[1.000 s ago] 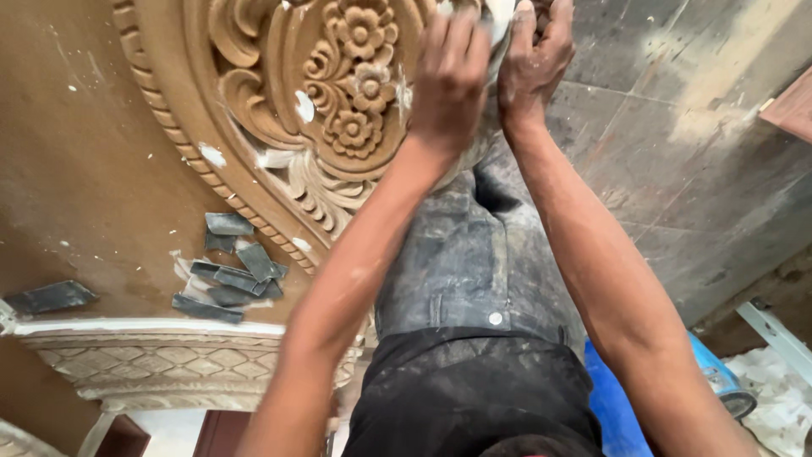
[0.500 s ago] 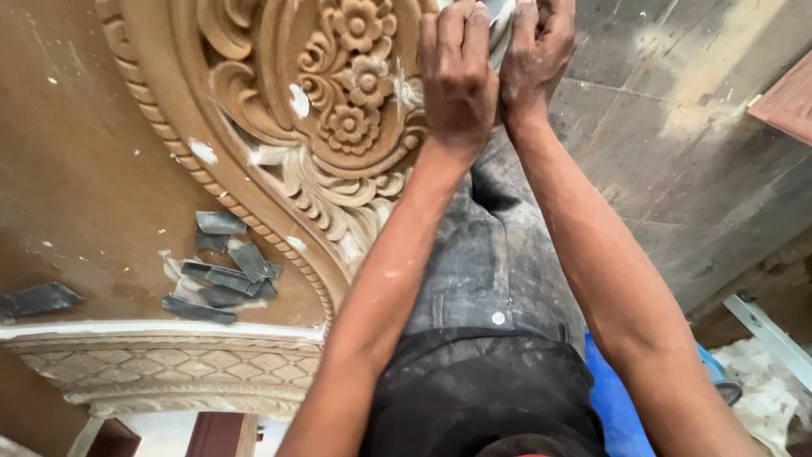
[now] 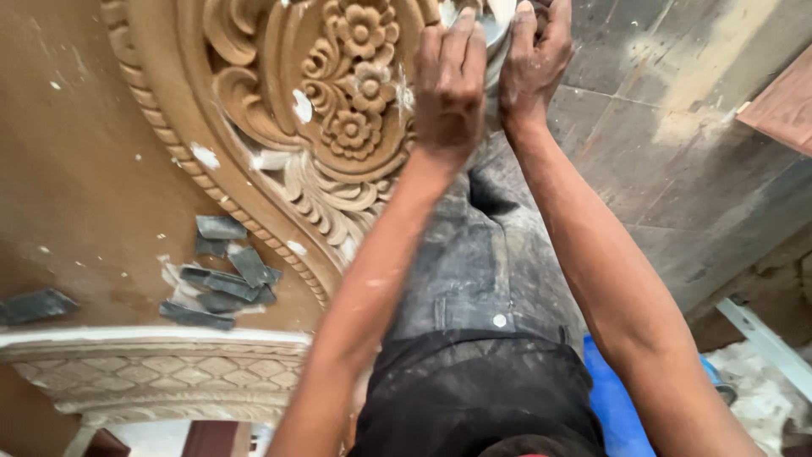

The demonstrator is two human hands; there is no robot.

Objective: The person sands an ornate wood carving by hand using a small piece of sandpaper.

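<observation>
Both your hands have slid slightly left along the carved floral panel [image 3: 355, 110]: left hand [image 3: 451, 80] pressing filler there, right hand [image 3: 534, 63] gripping a pale container [image 3: 495, 25] far-centre; next, careful smoothing.

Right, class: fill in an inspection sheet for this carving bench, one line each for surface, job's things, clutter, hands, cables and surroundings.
Surface: brown carved panel, floral relief, white filler patches.
Job's things: pale object at the top edge, mostly hidden.
Clutter: grey flat scraps piled on the panel; one more at left.
Hands: left hand and right hand close together on the pale object; grip unclear.
Cables: nothing seen.
Surroundings: grey tiled floor, blue object.
</observation>
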